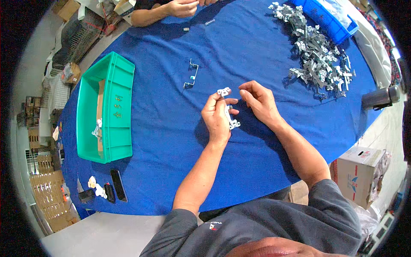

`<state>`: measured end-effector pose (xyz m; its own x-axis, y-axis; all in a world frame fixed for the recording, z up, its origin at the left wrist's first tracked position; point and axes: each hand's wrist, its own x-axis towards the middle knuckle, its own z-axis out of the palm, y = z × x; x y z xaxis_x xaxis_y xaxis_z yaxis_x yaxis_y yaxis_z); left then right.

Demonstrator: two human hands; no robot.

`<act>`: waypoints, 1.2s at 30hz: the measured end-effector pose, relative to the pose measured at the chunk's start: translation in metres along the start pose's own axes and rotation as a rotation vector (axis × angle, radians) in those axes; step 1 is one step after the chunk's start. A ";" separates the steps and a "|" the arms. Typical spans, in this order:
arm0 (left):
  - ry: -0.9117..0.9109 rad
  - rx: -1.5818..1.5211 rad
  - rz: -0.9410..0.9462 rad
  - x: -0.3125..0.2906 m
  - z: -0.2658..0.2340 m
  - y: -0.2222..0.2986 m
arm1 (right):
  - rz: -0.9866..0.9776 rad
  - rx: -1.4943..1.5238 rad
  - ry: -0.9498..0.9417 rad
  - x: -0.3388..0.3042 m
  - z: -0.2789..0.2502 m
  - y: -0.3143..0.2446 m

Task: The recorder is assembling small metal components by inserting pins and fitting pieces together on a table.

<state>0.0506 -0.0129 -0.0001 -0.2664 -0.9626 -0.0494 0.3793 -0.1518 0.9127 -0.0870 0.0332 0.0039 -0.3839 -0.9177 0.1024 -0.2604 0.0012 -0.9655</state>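
Note:
In front of me, over the blue cloth, my left hand (217,120) is closed around a white bracket (233,124) with rounded, holed ends; one end shows above the fingers and the other below. Just to its right, my right hand (262,103) has its thumb and forefinger pinched near each other, apart from the bracket. Whatever may be between those fingertips is too small to make out. Farther off and slightly left lies a thin bent metal bracket (192,73) with a small pale piece on it.
A green bin (120,107) with a few white parts stands left. Many brackets (319,58) are heaped at the far right, beside a blue crate (338,28). A bottle (380,98) lies right; a phone (119,185) lies near left. Another person's hand (182,7) shows across the table.

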 end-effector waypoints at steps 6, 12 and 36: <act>-0.010 -0.005 -0.008 0.000 -0.001 0.000 | 0.008 0.017 -0.003 0.000 0.001 0.002; -0.016 0.016 0.001 -0.001 -0.001 0.001 | -0.002 0.044 -0.005 -0.001 0.001 0.002; -0.007 0.015 -0.007 0.000 0.000 0.000 | 0.008 0.039 -0.002 0.000 0.001 0.002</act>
<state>0.0511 -0.0126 0.0001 -0.2754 -0.9599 -0.0524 0.3643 -0.1547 0.9183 -0.0865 0.0331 0.0021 -0.3842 -0.9184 0.0946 -0.2224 -0.0074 -0.9749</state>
